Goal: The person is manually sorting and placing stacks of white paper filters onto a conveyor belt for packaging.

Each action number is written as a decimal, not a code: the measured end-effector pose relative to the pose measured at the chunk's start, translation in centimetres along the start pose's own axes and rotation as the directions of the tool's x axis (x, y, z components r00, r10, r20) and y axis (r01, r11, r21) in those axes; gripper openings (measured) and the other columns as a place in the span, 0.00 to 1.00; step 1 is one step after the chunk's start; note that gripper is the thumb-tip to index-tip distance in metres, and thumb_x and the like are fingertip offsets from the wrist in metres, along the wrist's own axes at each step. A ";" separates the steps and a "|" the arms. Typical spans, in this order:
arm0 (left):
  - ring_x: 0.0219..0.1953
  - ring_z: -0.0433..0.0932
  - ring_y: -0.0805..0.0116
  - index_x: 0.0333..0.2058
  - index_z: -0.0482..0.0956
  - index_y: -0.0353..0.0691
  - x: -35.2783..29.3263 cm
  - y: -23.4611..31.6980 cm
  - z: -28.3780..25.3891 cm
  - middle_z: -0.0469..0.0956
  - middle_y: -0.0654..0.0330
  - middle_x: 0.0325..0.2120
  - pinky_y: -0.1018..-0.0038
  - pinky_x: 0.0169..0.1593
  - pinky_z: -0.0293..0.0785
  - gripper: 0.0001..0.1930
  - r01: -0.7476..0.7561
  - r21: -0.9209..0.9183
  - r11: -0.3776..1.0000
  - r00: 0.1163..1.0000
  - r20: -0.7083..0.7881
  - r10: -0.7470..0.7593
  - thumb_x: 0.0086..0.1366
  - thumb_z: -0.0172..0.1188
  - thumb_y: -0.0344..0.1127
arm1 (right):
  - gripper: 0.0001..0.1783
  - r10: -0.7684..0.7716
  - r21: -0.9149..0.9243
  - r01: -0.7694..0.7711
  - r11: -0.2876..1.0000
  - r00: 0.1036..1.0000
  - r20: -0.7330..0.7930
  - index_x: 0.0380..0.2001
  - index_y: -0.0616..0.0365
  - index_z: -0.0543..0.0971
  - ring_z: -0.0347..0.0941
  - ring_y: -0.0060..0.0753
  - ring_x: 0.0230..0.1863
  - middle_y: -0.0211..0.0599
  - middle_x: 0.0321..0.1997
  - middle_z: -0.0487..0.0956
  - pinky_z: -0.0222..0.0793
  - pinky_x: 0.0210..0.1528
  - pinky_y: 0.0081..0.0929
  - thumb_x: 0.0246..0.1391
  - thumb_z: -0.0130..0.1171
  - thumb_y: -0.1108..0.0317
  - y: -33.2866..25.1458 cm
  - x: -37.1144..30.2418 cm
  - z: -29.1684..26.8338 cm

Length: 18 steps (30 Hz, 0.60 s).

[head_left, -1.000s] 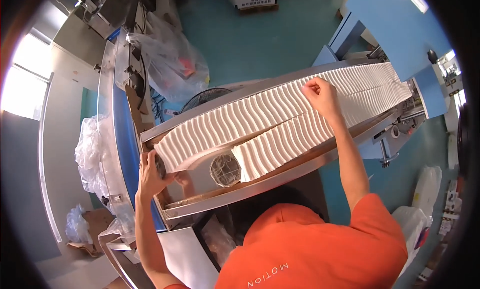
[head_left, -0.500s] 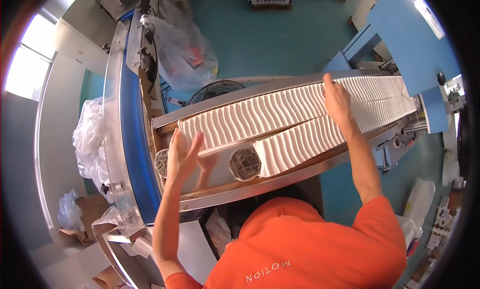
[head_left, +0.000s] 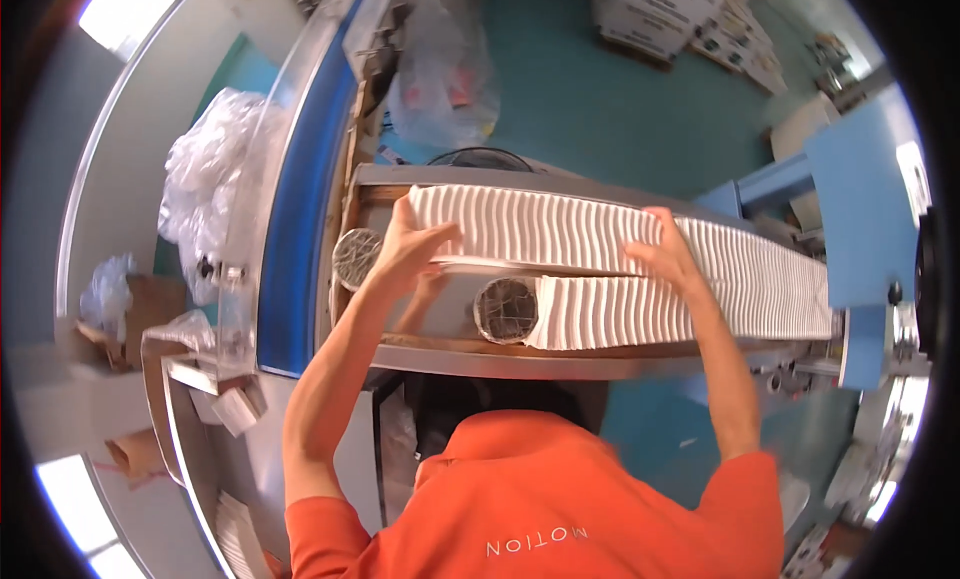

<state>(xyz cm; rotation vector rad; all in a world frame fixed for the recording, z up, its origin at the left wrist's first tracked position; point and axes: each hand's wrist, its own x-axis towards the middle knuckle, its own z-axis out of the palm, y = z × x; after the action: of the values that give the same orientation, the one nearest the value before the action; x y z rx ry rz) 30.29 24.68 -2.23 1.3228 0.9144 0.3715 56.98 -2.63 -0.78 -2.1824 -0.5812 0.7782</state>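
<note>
Left hand (head_left: 405, 247) has moved onto the far row (head_left: 540, 224), grip clasping its end; right hand (head_left: 668, 254) grips farther along, forearms stretched, steel trough (head_left: 470, 362) beneath, teal floor (head_left: 570, 94) beyond!

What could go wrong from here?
Far row: the left hand is at its left end, the right hand farther along; the stretch between could buckle.
Near row: the right forearm crosses it and might knock it.
Right disc: it sits at the near row's left end; if it shifts, folds may topple.
</note>
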 end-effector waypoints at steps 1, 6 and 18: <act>0.43 0.76 0.67 0.56 0.61 0.31 -0.4 0.0 0.0 0.72 0.55 0.43 0.70 0.42 0.77 0.36 -0.014 -0.049 0.999 1.000 -0.001 0.014 0.49 0.66 0.28 | 0.35 -0.038 0.078 0.038 0.996 0.999 0.004 0.56 0.57 0.65 0.75 0.32 0.44 0.41 0.46 0.75 0.72 0.46 0.30 0.44 0.68 0.67 0.7 -0.3 0.0; 0.37 0.76 0.74 0.61 0.60 0.36 -5.1 4.9 -1.6 0.74 0.59 0.42 0.78 0.40 0.75 0.37 -0.187 -0.022 0.982 0.982 -0.044 0.186 0.52 0.66 0.29 | 0.35 -0.256 0.183 0.258 0.949 0.966 -0.032 0.58 0.56 0.63 0.70 0.34 0.52 0.42 0.52 0.71 0.69 0.53 0.31 0.45 0.64 0.73 -0.1 -2.4 -0.9; 0.54 0.73 0.65 0.66 0.57 0.40 -38.5 -6.1 -15.5 0.72 0.58 0.54 0.69 0.55 0.71 0.41 -0.444 -0.082 0.892 0.536 -0.822 0.192 0.53 0.64 0.26 | 0.47 -0.791 0.100 0.826 0.554 0.485 0.372 0.60 0.53 0.61 0.70 0.47 0.55 0.46 0.54 0.70 0.67 0.57 0.39 0.33 0.71 0.69 -20.1 -16.7 14.9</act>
<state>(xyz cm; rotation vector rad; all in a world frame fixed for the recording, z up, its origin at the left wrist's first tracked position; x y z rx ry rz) -6.48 6.28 6.20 1.0201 1.2862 1.4472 31.63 7.13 12.20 -1.4939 -1.7350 0.6139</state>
